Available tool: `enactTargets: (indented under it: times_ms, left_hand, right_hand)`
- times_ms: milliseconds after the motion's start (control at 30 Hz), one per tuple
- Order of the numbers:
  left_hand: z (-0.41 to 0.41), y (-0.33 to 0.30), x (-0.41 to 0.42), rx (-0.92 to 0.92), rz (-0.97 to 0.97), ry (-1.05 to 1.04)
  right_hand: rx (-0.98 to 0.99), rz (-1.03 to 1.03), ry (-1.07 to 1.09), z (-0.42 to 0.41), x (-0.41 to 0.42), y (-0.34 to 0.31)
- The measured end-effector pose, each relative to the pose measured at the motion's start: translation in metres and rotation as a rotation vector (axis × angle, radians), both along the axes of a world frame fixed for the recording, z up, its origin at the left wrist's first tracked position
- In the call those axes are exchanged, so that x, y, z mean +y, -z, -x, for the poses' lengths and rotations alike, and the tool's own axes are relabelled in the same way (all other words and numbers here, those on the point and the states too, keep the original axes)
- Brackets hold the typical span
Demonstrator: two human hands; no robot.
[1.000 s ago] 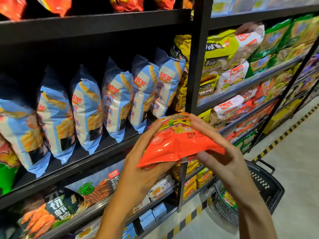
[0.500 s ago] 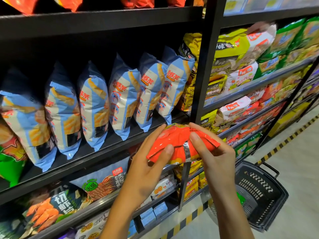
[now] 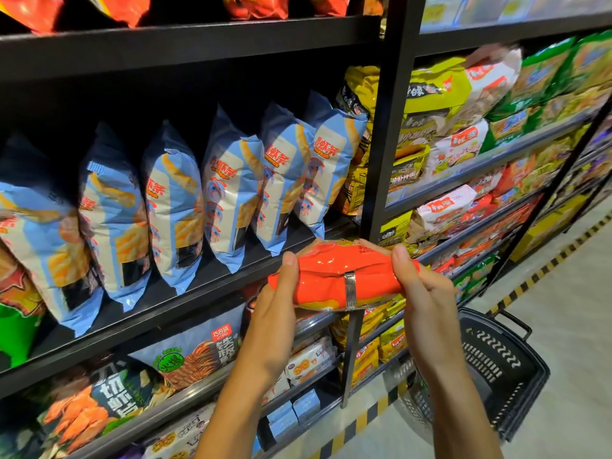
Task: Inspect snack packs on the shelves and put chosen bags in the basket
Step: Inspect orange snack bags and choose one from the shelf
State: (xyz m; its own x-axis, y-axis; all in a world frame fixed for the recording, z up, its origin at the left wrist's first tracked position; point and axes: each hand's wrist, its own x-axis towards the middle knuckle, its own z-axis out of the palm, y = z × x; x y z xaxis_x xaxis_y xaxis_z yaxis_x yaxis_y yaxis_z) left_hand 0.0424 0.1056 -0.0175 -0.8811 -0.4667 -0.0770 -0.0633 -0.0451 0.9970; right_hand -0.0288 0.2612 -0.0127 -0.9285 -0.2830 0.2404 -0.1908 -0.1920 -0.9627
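Head view shows us pinching the orange snack bag crosswise between left hand and right hand, thumbs on top, in front of the shelf edge. Its slick film could slip if either hand loosens, dropping it short of the basket at lower right.

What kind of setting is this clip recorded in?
Most likely a supermarket snack aisle: black metal shelves stocked with rows of identical blue-and-white snack bags, plus a black plastic shopping basket on the floor.
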Motion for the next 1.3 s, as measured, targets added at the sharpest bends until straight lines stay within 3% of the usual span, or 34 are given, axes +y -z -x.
enactTargets:
  times_ms: [200, 633, 867, 967, 1033, 1133, 1233, 1300]
  left_hand:
    - [0.005, 0.001, 0.0, 0.01, -0.045, -0.041]
    - [0.001, 0.003, -0.011, 0.052, -0.121, 0.117]
    - [-0.001, 0.005, -0.011, 0.173, -0.019, 0.162]
    - [-0.002, -0.002, -0.012, 0.297, 0.143, 0.175]
    - [-0.002, -0.011, -0.011, 0.384, 0.266, 0.218]
    - [0.001, -0.022, -0.011, 0.443, 0.569, 0.24]
    - [0.004, -0.034, -0.013, 0.489, 0.773, 0.273]
    - [0.007, -0.042, -0.016, 0.524, 0.828, 0.308]
  right_hand:
    - [-0.053, 0.026, 0.026, 0.004, -0.001, 0.003]
    - [0.013, 0.166, -0.296, 0.016, 0.011, 0.016]
    - [0.064, 0.18, -0.329, 0.014, 0.011, 0.014]
    - [0.006, 0.259, -0.313, 0.019, 0.016, 0.006]
    - [-0.05, 0.046, -0.216, 0.03, 0.016, -0.006]
    - [-0.025, -0.211, -0.35, 0.04, 0.026, -0.024]
    - [-0.053, -0.177, -0.384, 0.045, 0.023, -0.044]
    - [0.057, -0.146, -0.383, 0.043, 0.028, -0.053]
